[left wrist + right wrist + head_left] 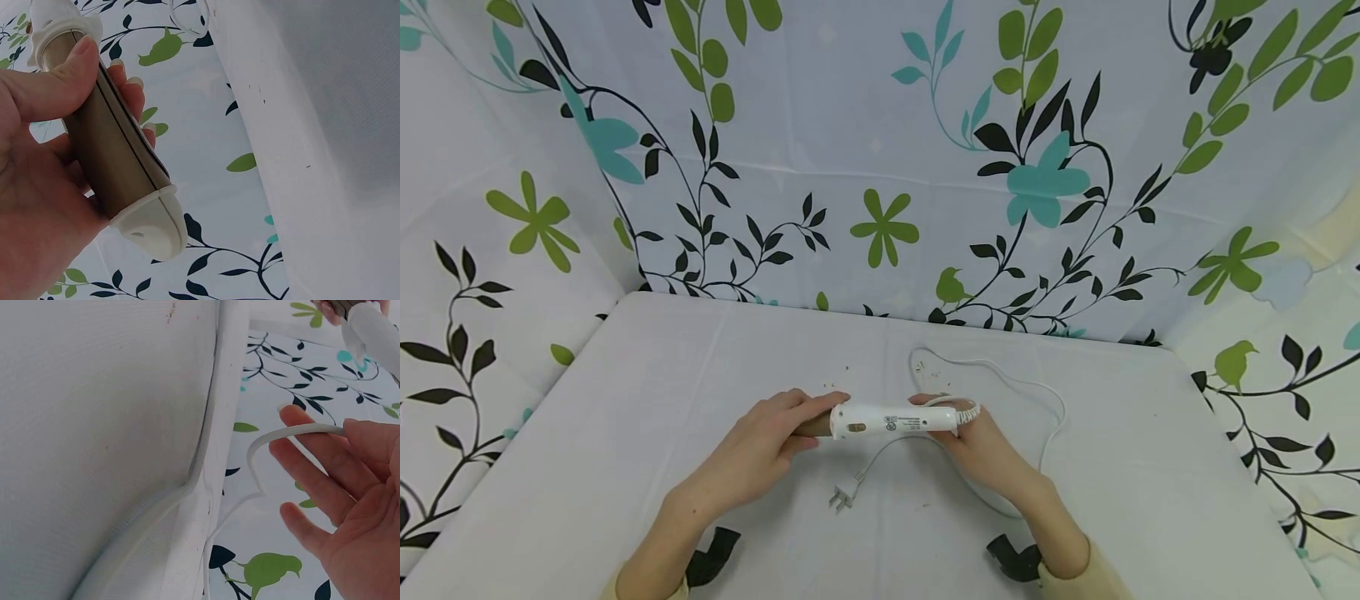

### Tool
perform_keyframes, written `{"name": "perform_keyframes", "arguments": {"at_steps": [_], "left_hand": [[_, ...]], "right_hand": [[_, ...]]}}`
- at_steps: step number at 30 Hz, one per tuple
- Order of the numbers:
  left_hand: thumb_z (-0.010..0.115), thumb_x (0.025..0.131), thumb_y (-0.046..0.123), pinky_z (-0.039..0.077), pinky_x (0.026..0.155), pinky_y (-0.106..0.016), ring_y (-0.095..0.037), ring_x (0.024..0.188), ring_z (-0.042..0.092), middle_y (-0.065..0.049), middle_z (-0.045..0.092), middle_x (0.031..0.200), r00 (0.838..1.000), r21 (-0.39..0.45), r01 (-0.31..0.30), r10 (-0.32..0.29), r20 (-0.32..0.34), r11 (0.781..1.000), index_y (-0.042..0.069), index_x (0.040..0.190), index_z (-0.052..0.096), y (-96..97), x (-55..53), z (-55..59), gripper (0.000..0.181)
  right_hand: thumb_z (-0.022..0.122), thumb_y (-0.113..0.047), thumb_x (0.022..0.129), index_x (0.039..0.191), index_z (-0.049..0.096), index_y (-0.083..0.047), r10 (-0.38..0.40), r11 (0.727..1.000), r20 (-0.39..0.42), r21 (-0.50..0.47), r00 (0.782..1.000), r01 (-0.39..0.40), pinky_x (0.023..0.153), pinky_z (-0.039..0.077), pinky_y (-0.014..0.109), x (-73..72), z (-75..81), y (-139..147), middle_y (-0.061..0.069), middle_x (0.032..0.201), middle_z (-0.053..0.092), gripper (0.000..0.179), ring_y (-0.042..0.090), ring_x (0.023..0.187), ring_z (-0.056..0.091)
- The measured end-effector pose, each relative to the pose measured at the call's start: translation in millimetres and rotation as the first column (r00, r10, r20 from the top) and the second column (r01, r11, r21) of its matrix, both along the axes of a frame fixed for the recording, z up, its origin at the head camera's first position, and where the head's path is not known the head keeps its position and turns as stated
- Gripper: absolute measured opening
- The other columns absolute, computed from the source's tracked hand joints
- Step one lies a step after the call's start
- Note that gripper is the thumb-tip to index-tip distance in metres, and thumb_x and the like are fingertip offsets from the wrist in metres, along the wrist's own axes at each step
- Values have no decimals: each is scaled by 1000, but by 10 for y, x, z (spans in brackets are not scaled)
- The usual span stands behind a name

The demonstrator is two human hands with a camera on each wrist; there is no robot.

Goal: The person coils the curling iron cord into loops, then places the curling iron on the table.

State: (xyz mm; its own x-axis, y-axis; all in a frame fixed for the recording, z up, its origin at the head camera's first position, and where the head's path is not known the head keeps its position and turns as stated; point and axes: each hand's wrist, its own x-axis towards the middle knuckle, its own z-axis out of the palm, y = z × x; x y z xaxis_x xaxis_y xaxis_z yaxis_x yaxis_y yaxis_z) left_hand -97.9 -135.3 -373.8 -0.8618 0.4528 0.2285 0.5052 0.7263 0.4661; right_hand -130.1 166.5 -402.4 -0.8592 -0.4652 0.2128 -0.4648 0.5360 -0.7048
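Note:
A white hair straightener (891,419) with a brown-gold barrel lies crosswise between the two hands above the table. My left hand (752,450) grips the barrel; in the left wrist view its thumb presses along the brown barrel (115,150), near the white collar, and fingers show on the far side. The two halves are closed together, down to the white tip (153,225). At the handle's cord end is my right hand (988,458). In the right wrist view it pinches the white cord (300,430) between thumb and forefinger, the other fingers spread.
The cord loops over the white table (1120,450), its two-pin plug (841,498) lying near the middle. Small brown crumbs (917,367) dot the cloth. Black curved pieces (713,557) sit beside both forearms. A leaf-patterned curtain (820,158) rises behind and at the sides.

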Motion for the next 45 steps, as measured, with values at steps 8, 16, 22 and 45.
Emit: {"name": "perform_keyframes", "arguments": {"at_steps": [8, 16, 22, 45], "left_hand": [[76, 88, 13, 52, 88, -39, -12, 104, 63, 5, 65, 120, 999, 29, 32, -32, 2, 999, 19, 131, 57, 20, -13, -15, 48], [77, 88, 15, 52, 78, -33, -7, 91, 59, 8, 62, 108, 1000, 8, -10, 10, -2, 1000, 21, 130, 58, 31, 11, 7, 47], [76, 89, 17, 49, 69, -27, -6, 81, 55, 4, 62, 103, 998, -29, -41, 40, -43, 999, 18, 129, 61, 20, -11, -6, 43], [82, 83, 11, 46, 65, -29, -9, 69, 53, 4, 64, 88, 981, -164, -86, 56, -184, 983, 18, 122, 66, -73, -58, -95, 43]], "right_hand": [[58, 3, 97, 125, 64, -10, 74, 996, -13, -59, 997, -74, 91, 53, 30, 5, -17, -33, -1, 99, 73, 31, 12, 100, 67], [54, -10, 103, 106, 66, -14, 19, 998, -71, 59, 997, -15, 70, 47, 24, 33, -34, -93, -11, 74, 57, 13, 2, 73, 53], [55, -18, 104, 84, 63, -19, 21, 998, -143, 61, 989, -12, 53, 41, 20, 31, -34, -139, -12, 66, 52, 22, -1, 58, 43], [65, 14, 84, 110, 71, -6, 160, 965, -348, 254, 924, -71, 67, 51, 21, 81, 52, -31, -7, 78, 65, 33, 2, 70, 54]]}}
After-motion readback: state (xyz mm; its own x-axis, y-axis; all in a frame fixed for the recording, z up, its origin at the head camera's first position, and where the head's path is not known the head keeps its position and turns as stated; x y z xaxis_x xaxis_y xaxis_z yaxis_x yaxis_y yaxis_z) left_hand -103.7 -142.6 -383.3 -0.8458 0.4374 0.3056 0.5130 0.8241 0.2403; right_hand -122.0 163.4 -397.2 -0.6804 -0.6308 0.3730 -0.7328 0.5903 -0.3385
